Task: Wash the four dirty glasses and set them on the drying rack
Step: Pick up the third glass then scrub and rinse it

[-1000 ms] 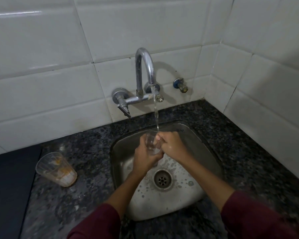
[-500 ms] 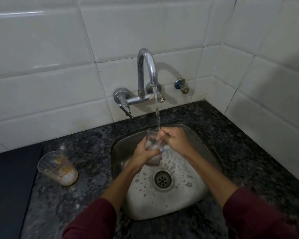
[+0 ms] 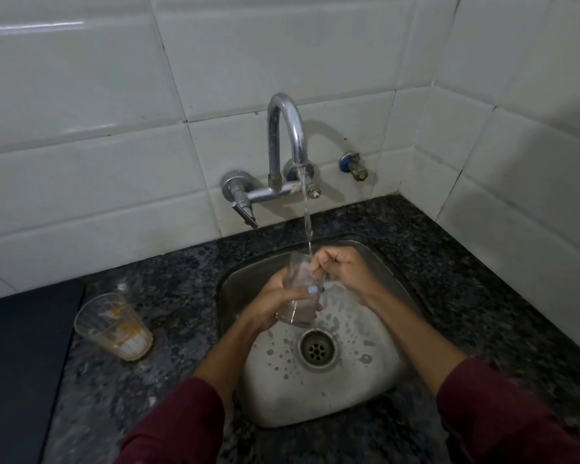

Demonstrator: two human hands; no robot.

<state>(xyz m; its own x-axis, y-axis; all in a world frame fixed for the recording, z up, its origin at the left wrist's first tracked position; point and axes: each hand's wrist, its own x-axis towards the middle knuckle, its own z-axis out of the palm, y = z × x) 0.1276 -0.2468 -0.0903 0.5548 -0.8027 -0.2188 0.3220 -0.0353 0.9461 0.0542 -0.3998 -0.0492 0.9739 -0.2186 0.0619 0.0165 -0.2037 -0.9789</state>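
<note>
Over the sink (image 3: 365, 396), the left hand (image 3: 275, 299) grips a glass (image 3: 300, 289) under the tap (image 3: 287, 128) stream; right hand (image 3: 344, 271) fingers pinch its rim. A dirty glass (image 3: 114, 326) lies left on the counter (image 3: 168, 283).

The glass (image 3: 299, 289) now sits upright and higher in the left hand (image 3: 275, 298), no longer tipped. The right hand (image 3: 344, 272) has risen to its rim, fingers reaching inside under the water stream (image 3: 307, 216).
</note>
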